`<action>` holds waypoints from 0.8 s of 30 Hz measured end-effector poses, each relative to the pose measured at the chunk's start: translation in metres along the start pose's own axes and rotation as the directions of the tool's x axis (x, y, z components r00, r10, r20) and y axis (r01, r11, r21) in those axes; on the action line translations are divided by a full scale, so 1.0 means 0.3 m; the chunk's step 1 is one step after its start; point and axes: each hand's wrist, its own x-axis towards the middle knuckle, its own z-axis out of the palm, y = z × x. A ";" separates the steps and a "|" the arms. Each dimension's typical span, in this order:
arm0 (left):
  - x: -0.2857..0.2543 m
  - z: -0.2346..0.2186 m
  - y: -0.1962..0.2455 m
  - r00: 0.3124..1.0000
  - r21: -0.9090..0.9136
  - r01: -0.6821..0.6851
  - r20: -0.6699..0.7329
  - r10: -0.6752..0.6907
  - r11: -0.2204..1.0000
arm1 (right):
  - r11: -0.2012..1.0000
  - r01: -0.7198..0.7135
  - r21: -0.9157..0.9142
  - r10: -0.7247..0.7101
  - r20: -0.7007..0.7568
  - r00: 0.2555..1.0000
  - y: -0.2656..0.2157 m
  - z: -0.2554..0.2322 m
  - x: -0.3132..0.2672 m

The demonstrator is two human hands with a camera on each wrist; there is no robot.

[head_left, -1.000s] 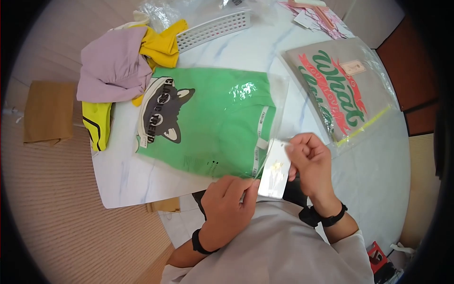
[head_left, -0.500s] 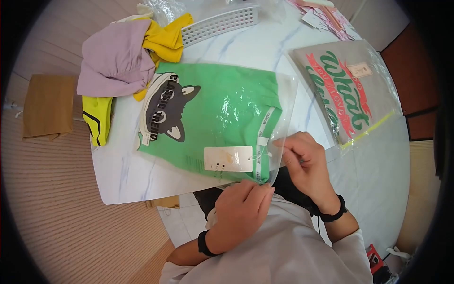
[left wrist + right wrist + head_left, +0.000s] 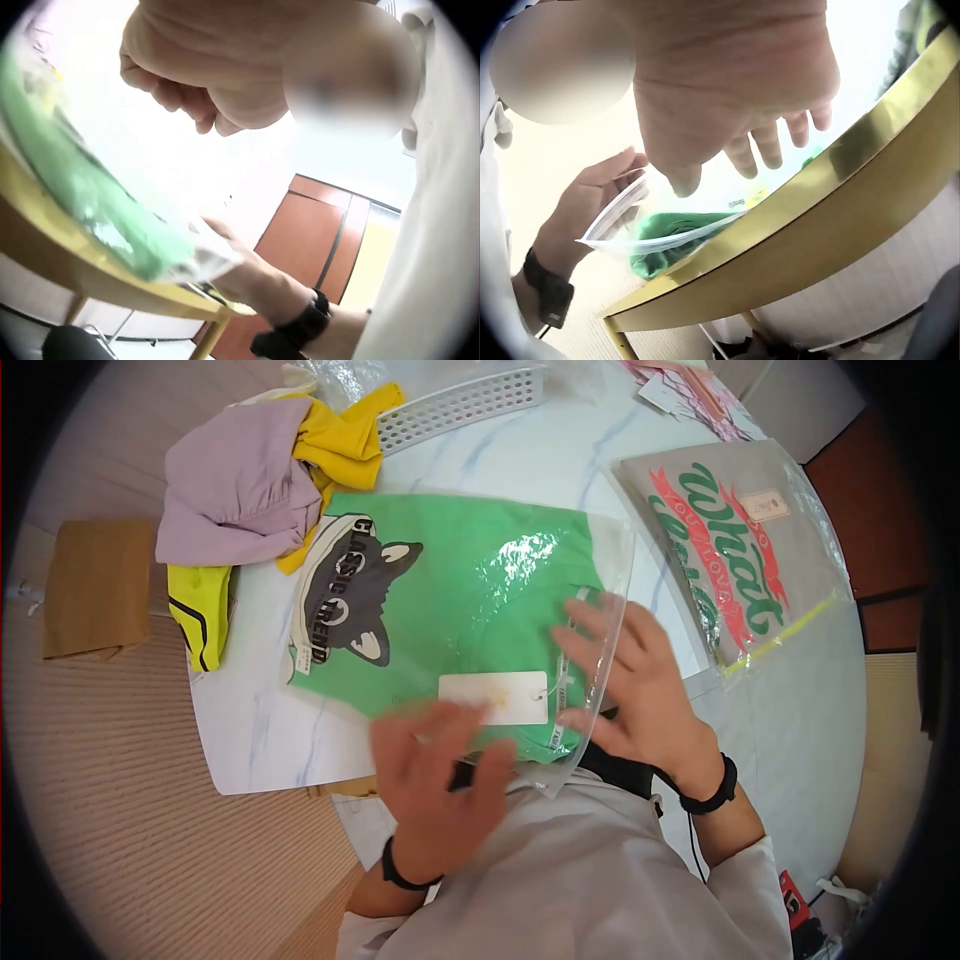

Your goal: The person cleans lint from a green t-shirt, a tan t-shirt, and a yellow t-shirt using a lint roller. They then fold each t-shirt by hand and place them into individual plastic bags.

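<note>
A folded green garment (image 3: 450, 580) with a grey cat print lies in a clear plastic bag (image 3: 617, 575) on the table, the bag's open end toward the person. A white tag (image 3: 510, 698) lies over the garment near its banded edge. My right hand (image 3: 640, 690) rests with spread fingers on the bag's right end. Blurred, my left hand (image 3: 440, 780) hovers by the bag's near edge, fingers loosely bent and holding nothing. In the right wrist view the bag's mouth (image 3: 630, 241) hangs past the table edge with the green cloth (image 3: 667, 225) inside.
Mauve cloth (image 3: 235, 485), yellow cloth (image 3: 350, 440) and a neon piece (image 3: 203, 610) are heaped at the left. A white perforated basket (image 3: 460, 410) stands at the back. Another bagged grey garment (image 3: 735, 550) lies right. The table's rim (image 3: 780, 202) curves close to the body.
The tag went from my right hand onto the garment. My left hand let go of the bag's edge and moved left; my right hand's fingers spread over the bag.
</note>
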 end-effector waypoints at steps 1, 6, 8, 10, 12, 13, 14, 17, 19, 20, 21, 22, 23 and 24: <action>0.022 -0.010 -0.020 0.999 0.057 0.009 -0.046 -0.007 0.998 | 0.999 0.020 0.032 -0.021 0.033 0.999 -0.016 0.005 0.009; 0.028 -0.028 -0.147 0.950 0.160 0.011 0.307 -0.060 0.987 | 1.000 -0.004 -0.020 0.008 0.204 0.979 -0.056 0.031 -0.008; 0.016 -0.030 -0.204 0.910 0.210 0.006 0.405 -0.093 0.978 | 0.996 -0.002 -0.089 0.026 0.276 0.961 -0.034 0.015 -0.021; 0.012 -0.040 -0.236 0.865 0.272 0.019 0.478 -0.152 0.962 | 0.996 0.018 0.083 -0.037 0.234 0.972 -0.004 -0.012 -0.028; 0.008 -0.039 -0.226 0.858 0.295 0.025 0.484 -0.171 0.955 | 0.991 0.045 0.122 -0.066 0.173 0.983 0.008 -0.006 -0.016; 0.010 -0.034 -0.220 0.858 0.302 0.022 0.484 -0.174 0.953 | 0.996 0.054 0.071 -0.064 0.138 0.988 0.013 0.008 -0.007; 0.010 -0.032 -0.214 0.844 0.322 0.020 0.502 -0.189 0.947 | 0.998 0.059 0.017 -0.061 0.103 0.993 0.014 0.016 0.001; 0.011 -0.030 -0.202 0.817 0.356 0.011 0.536 -0.213 0.935 | 0.993 -0.079 -0.090 0.090 0.119 0.989 -0.018 0.037 0.067; 0.013 -0.034 -0.203 0.820 0.350 0.015 0.532 -0.212 0.937 | 0.997 -0.018 -0.072 0.026 0.120 0.992 -0.011 0.040 0.104; 0.011 -0.033 -0.203 0.815 0.354 0.019 0.536 -0.220 0.935 | 0.998 0.012 -0.060 -0.004 0.123 0.992 -0.002 0.038 0.117; 0.011 -0.031 -0.206 0.812 0.359 0.023 0.538 -0.227 0.933 | 0.988 -0.012 -0.153 0.033 0.135 0.990 0.021 0.042 0.124; 0.010 -0.030 -0.211 0.810 0.363 0.028 0.537 -0.234 0.931 | 0.969 -0.030 -0.247 0.068 0.144 0.987 0.056 0.053 0.124; 0.009 -0.028 -0.212 0.807 0.368 0.014 0.545 -0.228 0.930 | 0.940 -0.045 -0.338 0.101 0.150 0.984 0.092 0.060 0.125; 0.007 -0.029 -0.211 0.802 0.372 0.004 0.554 -0.226 0.928 | 0.903 -0.056 -0.426 0.121 0.126 0.985 0.126 0.054 0.123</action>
